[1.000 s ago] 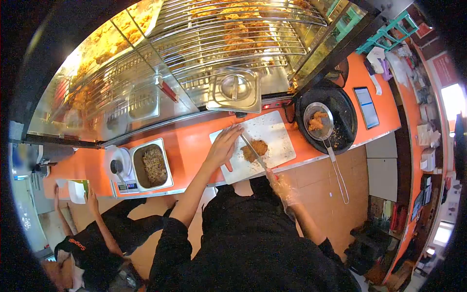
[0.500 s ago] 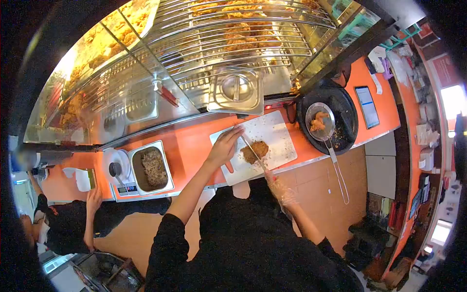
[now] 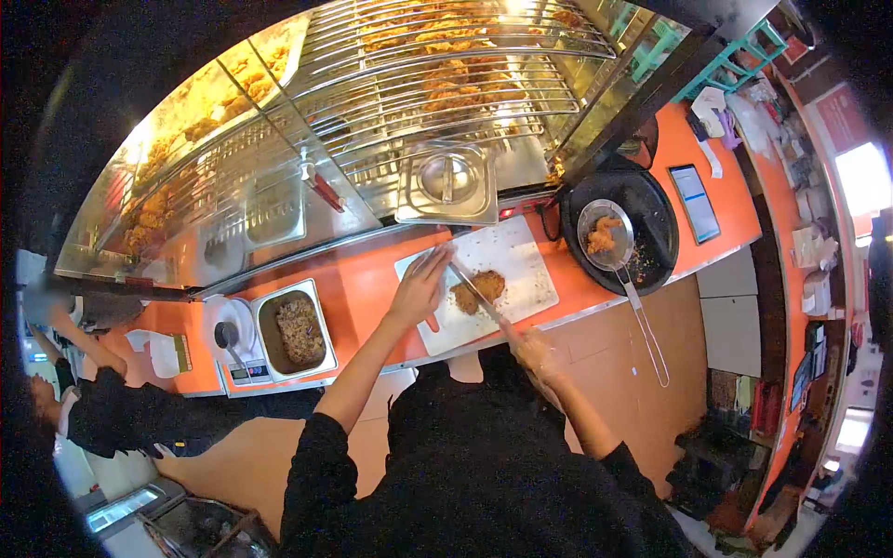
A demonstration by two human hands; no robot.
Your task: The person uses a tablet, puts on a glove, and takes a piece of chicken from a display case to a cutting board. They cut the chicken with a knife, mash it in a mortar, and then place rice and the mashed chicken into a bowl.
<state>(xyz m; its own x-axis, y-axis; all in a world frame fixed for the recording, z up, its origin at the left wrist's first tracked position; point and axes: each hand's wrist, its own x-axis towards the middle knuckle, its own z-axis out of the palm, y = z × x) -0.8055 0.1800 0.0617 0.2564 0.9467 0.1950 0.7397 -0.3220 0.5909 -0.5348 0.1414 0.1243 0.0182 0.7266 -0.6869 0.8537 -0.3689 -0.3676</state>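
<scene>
My right hand (image 3: 534, 354), in a clear plastic glove, is wrapped around the handle of a knife (image 3: 479, 296). The blade slants up and left across a brown fried cutlet (image 3: 488, 285), with cutlet showing on both sides of it. Under them lies a white cutting board (image 3: 526, 258) scattered with crumbs. My left hand (image 3: 419, 290) reaches over the board's left side, fingers stretched out beside the blade's tip and holding nothing.
A black round pan (image 3: 662, 219) at right bears a wire strainer (image 3: 633, 244) with fried pieces, beside a tablet (image 3: 696, 205). Left are a metal tub (image 3: 322, 321) and a scale (image 3: 249, 373). A glass warmer (image 3: 344, 200) with a metal lid (image 3: 446, 186) borders the back. A co-worker (image 3: 121, 405) stands left.
The view has shifted slightly. The blade now lies farther across the cutlet, with a piece showing on its left. My left hand stays by the tip. The co-worker's arms have moved away to the left.
</scene>
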